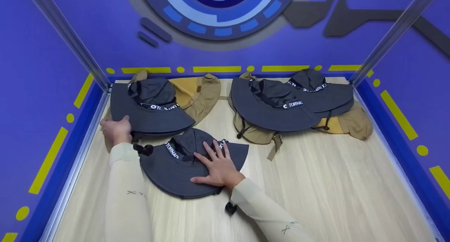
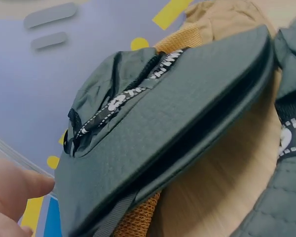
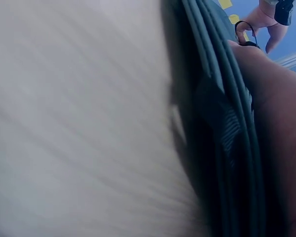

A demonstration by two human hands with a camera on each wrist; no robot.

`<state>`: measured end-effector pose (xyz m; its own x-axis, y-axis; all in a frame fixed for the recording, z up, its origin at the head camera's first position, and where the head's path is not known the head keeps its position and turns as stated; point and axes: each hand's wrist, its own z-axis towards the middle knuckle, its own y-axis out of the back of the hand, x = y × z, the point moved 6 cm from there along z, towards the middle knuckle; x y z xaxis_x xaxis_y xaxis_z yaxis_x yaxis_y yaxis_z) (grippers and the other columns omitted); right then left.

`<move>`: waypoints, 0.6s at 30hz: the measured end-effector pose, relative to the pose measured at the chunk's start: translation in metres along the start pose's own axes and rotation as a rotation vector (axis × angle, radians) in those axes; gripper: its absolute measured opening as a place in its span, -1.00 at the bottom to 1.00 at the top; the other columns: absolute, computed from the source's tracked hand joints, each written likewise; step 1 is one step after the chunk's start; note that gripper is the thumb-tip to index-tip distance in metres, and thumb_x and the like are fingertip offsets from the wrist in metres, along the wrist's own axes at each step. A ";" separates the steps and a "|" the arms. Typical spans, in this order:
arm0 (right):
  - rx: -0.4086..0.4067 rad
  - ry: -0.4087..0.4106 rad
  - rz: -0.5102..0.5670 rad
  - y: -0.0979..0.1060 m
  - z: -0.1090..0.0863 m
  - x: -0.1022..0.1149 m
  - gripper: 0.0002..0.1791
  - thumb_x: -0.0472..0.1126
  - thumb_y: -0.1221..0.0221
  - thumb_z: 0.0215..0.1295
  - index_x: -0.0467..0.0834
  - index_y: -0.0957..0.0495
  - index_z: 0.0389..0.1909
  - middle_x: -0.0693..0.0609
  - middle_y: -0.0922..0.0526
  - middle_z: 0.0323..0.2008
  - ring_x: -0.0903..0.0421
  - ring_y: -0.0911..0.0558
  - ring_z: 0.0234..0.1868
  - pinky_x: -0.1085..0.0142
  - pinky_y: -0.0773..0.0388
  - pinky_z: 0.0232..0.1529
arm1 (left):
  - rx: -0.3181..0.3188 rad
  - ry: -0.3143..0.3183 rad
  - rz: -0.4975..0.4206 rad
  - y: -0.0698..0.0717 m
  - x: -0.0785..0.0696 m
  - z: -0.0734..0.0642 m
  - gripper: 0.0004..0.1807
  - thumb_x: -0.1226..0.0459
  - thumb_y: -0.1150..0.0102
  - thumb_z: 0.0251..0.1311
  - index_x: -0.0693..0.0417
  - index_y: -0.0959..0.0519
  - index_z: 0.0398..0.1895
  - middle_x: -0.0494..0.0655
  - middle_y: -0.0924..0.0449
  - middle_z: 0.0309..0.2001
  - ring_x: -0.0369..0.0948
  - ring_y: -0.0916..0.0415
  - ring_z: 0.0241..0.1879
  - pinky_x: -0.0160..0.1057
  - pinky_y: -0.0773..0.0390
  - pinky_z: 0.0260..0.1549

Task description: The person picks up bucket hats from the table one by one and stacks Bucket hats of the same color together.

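Note:
A dark grey wide-brimmed hat with a lettered band lies at the front middle. My right hand rests on its crown and brim with the fingers spread. Behind it to the left, another dark grey hat lies over tan and yellow hat fabric. My left hand is at that hat's left brim edge, thumb and fingers apart. In the left wrist view, a fingertip comes up against the brim. The right wrist view shows layered grey brim edges beside my hand.
At the back right, two more grey hats overlap on top of tan hats, with a strap hanging forward. A black cord toggle lies near my right wrist. Blue printed walls enclose the wooden tabletop on three sides.

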<state>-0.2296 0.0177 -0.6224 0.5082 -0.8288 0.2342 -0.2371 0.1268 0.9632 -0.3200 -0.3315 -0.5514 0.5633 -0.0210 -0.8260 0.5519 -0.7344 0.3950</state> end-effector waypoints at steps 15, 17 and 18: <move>-0.010 0.010 0.051 -0.003 0.001 -0.001 0.07 0.73 0.05 0.10 0.38 -0.05 0.61 0.00 0.18 0.69 -0.23 0.24 0.67 -0.30 0.34 0.57 | 0.255 0.292 -0.881 -0.035 -0.016 0.000 -0.05 0.45 -0.16 0.35 -0.20 0.11 0.65 -0.32 -0.10 0.57 -0.37 -0.22 0.44 -0.42 -0.33 0.37; -0.001 0.006 0.048 -0.002 0.001 -0.002 0.07 0.73 0.07 0.10 0.39 -0.02 0.61 0.01 0.19 0.69 -0.22 0.25 0.68 -0.29 0.35 0.58 | 0.275 0.293 -0.859 -0.038 -0.017 -0.002 -0.05 0.45 -0.08 0.38 -0.29 0.15 0.66 -0.34 -0.04 0.59 -0.37 -0.16 0.46 -0.43 -0.27 0.40; 0.005 0.002 0.044 -0.002 0.001 -0.002 0.07 0.74 0.08 0.10 0.39 -0.01 0.61 0.01 0.20 0.69 -0.21 0.26 0.68 -0.28 0.35 0.58 | 0.287 0.291 -0.865 -0.039 -0.018 -0.003 -0.06 0.45 -0.04 0.40 -0.33 0.15 0.66 -0.35 -0.02 0.60 -0.36 -0.13 0.48 -0.43 -0.24 0.41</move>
<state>-0.2305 0.0184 -0.6244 0.4986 -0.8214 0.2768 -0.2633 0.1607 0.9512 -0.3498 -0.3001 -0.5513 0.1832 0.7479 -0.6381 0.6981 -0.5560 -0.4511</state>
